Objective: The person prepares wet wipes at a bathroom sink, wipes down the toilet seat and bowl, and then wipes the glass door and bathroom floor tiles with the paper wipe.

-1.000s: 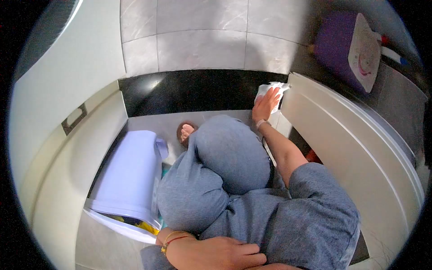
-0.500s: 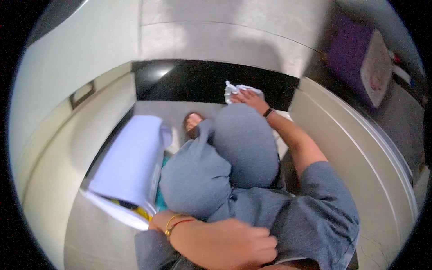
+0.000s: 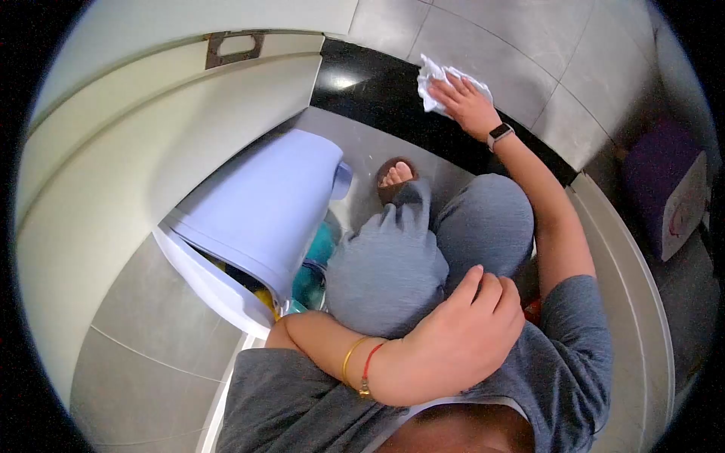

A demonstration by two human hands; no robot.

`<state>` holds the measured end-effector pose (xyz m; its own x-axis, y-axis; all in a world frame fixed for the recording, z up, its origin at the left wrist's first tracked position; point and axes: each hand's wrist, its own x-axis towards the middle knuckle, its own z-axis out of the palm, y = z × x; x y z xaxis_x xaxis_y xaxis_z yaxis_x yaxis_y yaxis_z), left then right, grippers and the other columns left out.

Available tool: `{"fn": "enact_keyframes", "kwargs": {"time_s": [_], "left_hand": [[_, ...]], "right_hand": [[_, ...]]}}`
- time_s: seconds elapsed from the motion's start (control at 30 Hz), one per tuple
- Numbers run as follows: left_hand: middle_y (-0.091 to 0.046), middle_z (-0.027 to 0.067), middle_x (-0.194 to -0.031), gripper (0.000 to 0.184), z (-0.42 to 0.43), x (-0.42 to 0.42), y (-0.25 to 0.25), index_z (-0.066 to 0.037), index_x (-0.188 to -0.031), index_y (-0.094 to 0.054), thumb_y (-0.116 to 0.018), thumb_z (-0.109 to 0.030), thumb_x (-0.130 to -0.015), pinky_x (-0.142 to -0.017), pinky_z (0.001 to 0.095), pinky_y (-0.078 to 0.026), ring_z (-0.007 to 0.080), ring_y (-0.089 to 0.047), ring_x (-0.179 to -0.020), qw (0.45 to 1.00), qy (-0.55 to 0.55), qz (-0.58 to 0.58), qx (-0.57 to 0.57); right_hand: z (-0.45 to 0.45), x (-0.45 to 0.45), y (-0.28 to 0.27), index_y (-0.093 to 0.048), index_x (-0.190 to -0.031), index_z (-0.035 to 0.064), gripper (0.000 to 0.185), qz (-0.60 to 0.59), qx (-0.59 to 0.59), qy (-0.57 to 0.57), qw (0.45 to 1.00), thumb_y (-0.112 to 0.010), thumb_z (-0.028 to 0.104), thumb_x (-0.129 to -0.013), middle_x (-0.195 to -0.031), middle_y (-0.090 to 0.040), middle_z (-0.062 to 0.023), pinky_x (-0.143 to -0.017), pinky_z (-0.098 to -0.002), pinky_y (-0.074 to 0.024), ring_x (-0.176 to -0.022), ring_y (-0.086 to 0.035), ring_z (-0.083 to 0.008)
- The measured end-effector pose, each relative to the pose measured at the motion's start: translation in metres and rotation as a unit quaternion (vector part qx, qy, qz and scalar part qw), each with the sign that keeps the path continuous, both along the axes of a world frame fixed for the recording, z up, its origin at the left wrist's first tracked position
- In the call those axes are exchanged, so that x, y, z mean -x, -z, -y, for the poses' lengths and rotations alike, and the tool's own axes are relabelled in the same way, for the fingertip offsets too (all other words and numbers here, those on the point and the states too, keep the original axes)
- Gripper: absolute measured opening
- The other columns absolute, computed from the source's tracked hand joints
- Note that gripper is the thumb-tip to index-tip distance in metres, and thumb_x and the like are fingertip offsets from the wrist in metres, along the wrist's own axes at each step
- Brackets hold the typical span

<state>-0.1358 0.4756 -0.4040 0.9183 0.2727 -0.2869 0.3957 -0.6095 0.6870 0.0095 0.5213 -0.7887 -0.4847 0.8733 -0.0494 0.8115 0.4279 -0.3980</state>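
Observation:
My right hand (image 3: pixel 470 104), with a dark watch (image 3: pixel 500 133) on its wrist, holds a crumpled white cloth (image 3: pixel 432 75) under its fingers. It presses the cloth against the far edge of a glossy black floor strip (image 3: pixel 370 81), where grey floor tiles begin. Cloth shows past the fingertips and along the hand's far side; the thumb is hidden. My left hand (image 3: pixel 464 332) rests across my lap near my knee, its fingers loosely bent and slightly apart, with nothing visible in it. A gold bangle and a red string band circle that wrist.
A pale lavender bin (image 3: pixel 260 192) lies on its side at the left, its lid (image 3: pixel 204 275) ajar. Teal bottles (image 3: pixel 311 283) stand between it and my leg. A cream door (image 3: pixel 106 143) is at the left, a white frame (image 3: pixel 627 302) and a purple box (image 3: pixel 661 185) at the right.
My right hand and the cloth have moved left along the black strip and toward its far edge. My left hand has turned and its fingers have loosened. The view has rotated.

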Motion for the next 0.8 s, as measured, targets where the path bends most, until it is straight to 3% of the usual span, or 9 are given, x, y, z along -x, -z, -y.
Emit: {"fn": "enact_keyframes", "kwargs": {"time_s": [0.17, 0.2, 0.23, 0.3, 0.37, 0.43, 0.47, 0.53, 0.8], "left_hand": [[-0.056, 0.0181, -0.097, 0.029, -0.013, 0.016, 0.004, 0.003, -0.093, -0.059, -0.050, -0.020, -0.078, -0.089, 0.0408, -0.043, 0.0289, -0.053, -0.093, 0.999, -0.011, -0.016, -0.031], [-0.055, 0.0160, -0.092, 0.026, -0.017, 0.018, 0.011, 0.002, -0.090, -0.059, -0.050, -0.019, -0.077, -0.087, 0.0401, -0.043, 0.0275, -0.053, -0.091, 0.999, -0.016, -0.022, -0.040], [-0.054, 0.0139, -0.088, 0.023, -0.021, 0.018, 0.016, 0.000, -0.088, -0.059, -0.050, -0.018, -0.077, -0.085, 0.0394, -0.044, 0.0261, -0.053, -0.088, 0.998, -0.022, -0.029, -0.049], [-0.054, 0.0124, -0.086, 0.020, -0.027, 0.023, 0.020, -0.001, -0.085, -0.058, -0.051, -0.017, -0.076, -0.082, 0.0382, -0.044, 0.0251, -0.053, -0.087, 0.998, -0.009, -0.040, -0.041], [-0.053, 0.0109, -0.085, 0.016, -0.034, 0.021, 0.026, -0.003, -0.082, -0.057, -0.052, -0.016, -0.075, -0.080, 0.0371, -0.045, 0.0241, -0.053, -0.085, 0.998, 0.002, -0.061, -0.035], [-0.054, 0.0094, -0.081, 0.011, -0.038, 0.022, 0.033, -0.005, -0.077, -0.056, -0.053, -0.015, -0.074, -0.072, 0.0340, -0.046, 0.0231, -0.054, -0.080, 0.998, -0.007, -0.055, 0.000], [-0.054, 0.0094, -0.081, 0.011, -0.036, 0.021, 0.034, -0.005, -0.077, -0.056, -0.053, -0.015, -0.074, -0.072, 0.0340, -0.046, 0.0231, -0.054, -0.080, 0.999, 0.001, -0.052, -0.003], [-0.055, 0.0101, -0.080, 0.011, -0.032, 0.021, 0.038, -0.004, -0.076, -0.059, -0.054, -0.014, -0.073, -0.065, 0.0325, -0.048, 0.0236, -0.056, -0.077, 0.994, 0.002, -0.100, 0.035], [-0.062, 0.0166, -0.065, 0.017, 0.017, 0.029, 0.021, -0.003, -0.063, -0.065, -0.059, -0.017, -0.070, -0.054, 0.0398, -0.051, 0.0303, -0.064, -0.061, 0.973, 0.053, -0.105, 0.196]], "right_hand": [[-0.064, 0.015, -0.030, -0.044, -0.133, 0.0130, 0.043, -0.099, 0.029, 0.116, 0.988, -0.050, 0.023, -0.092, -0.137, -0.045, -0.0074, -0.108, -0.0417, -0.0299, -0.129, -0.038, -0.0287], [-0.080, 0.017, -0.051, -0.045, -0.133, 0.0104, 0.040, -0.368, 0.299, 0.239, 0.847, -0.047, 0.023, -0.094, -0.133, -0.049, -0.0084, -0.107, -0.0409, -0.0323, -0.124, -0.044, -0.0265], [-0.094, 0.018, -0.079, -0.045, -0.132, 0.0077, 0.038, -0.574, 0.512, 0.320, 0.553, -0.044, 0.023, -0.097, -0.129, -0.052, -0.0094, -0.105, -0.0400, -0.0346, -0.119, -0.049, -0.0244], [-0.092, 0.030, -0.147, -0.042, -0.133, 0.0007, 0.045, -0.721, 0.486, 0.333, 0.366, -0.036, 0.028, -0.098, -0.126, -0.054, -0.0127, -0.104, -0.0406, -0.0370, -0.115, -0.052, -0.0238], [-0.082, 0.024, -0.137, -0.038, -0.135, -0.0010, 0.051, -0.869, 0.468, 0.004, 0.164, -0.038, 0.033, -0.096, -0.133, -0.047, -0.0161, -0.106, -0.0438, -0.0359, -0.121, -0.048, -0.0288], [-0.072, 0.027, -0.173, -0.045, -0.128, -0.0031, 0.044, -0.873, 0.413, 0.173, 0.193, -0.038, 0.026, -0.096, -0.128, -0.051, -0.0175, -0.104, -0.0444, -0.0380, -0.117, -0.052, -0.0305], [-0.062, 0.029, -0.188, -0.044, -0.129, -0.0027, 0.048, -0.898, 0.352, 0.150, 0.218, -0.040, 0.030, -0.094, -0.130, -0.049, -0.0184, -0.104, -0.0473, -0.0380, -0.119, -0.049, -0.0324], [-0.051, 0.041, -0.225, -0.045, -0.130, 0.0011, 0.053, -0.888, 0.334, 0.259, 0.183, -0.043, 0.038, -0.092, -0.131, -0.048, -0.0171, -0.102, -0.0475, -0.0396, -0.119, -0.049, -0.0324], [0.059, 0.087, -0.268, -0.045, -0.130, 0.0025, 0.054, -0.886, 0.259, 0.370, 0.106, -0.043, 0.040, -0.091, -0.132, -0.048, -0.0165, -0.101, -0.0472, -0.0401, -0.119, -0.049, -0.0322]]}}
